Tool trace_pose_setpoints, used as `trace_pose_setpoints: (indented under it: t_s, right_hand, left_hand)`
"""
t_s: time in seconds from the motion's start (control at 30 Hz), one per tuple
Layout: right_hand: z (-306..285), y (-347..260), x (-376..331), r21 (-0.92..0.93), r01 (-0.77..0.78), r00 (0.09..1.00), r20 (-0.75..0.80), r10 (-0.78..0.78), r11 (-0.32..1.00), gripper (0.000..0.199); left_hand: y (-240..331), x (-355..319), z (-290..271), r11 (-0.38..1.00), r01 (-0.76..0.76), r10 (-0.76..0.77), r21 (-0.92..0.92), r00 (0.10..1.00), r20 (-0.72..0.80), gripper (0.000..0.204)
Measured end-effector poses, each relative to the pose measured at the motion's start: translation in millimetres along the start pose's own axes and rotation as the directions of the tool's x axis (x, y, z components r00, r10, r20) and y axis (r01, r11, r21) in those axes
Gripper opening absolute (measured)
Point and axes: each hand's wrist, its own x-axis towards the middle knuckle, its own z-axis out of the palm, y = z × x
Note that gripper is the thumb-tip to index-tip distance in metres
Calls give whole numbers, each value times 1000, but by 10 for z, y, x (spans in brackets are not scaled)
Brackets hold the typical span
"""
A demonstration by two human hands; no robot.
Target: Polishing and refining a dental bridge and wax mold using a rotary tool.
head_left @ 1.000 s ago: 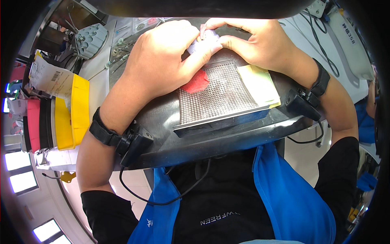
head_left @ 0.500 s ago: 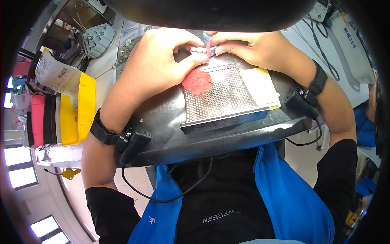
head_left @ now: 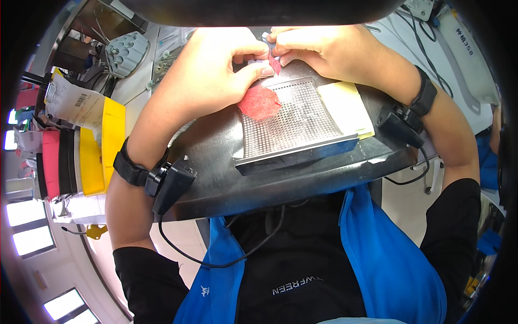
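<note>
At the far side of the dark metal worktop, my left hand [head_left: 229,65] is closed, thumb and fingers pinching a row of small white dental crowns [head_left: 258,61], mostly hidden by the fingers. My right hand [head_left: 324,51] is closed beside it, fingertips on a strip of thin red articulating paper [head_left: 274,65] that stands between the hands against the crowns. A small blue-grey piece [head_left: 271,47], its kind unclear, shows at the right fingertips. Below my left hand, a larger red sheet [head_left: 260,102] lies on a perforated metal tray [head_left: 294,127].
Yellow paper [head_left: 348,108] lies right of the tray on the worktop [head_left: 216,183]. A grey holder with round holes [head_left: 128,54] stands far left, near a yellow bin [head_left: 112,143] with a paper slip [head_left: 78,100]. Cables [head_left: 431,65] run at far right. A dark rounded shape [head_left: 259,11] overhangs the hands.
Both hands have shifted slightly farther away. The crowns, plainly seen before, are now mostly covered by fingers, and the red strip has turned and hangs lower between the hands.
</note>
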Motion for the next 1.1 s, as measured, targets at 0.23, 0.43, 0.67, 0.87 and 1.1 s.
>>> trace_pose_setpoints:
  t_s: [0.23, 0.43, 0.67, 0.87, 1.1]
  right_hand:
    - [-13, -36, -139, -145, -106, 988, 95, 121, 984, 26]
    - [-57, -24, 15, -86, -68, 982, 173, 82, 994, 22]
    - [-8, 40, -64, -103, -64, 985, 153, 80, 993, 18]
    - [-24, -40, -37, -107, -139, 960, 231, 160, 985, 19]
    - [-116, -13, -59, -7, -426, 905, -9, 426, 905, 28]
  left_hand:
    - [-4, -88, 113, 980, 147, -156, -136, 986, -58, 20]
    - [-24, -129, 102, 989, 114, -126, -91, 983, -137, 19]
    - [-109, -184, 111, 999, -34, 27, -30, 973, -230, 19]
    - [-149, -238, 116, 984, 50, -87, -168, 971, -223, 16]
    - [-60, -283, -15, 963, 19, -100, -268, 952, -290, 18]
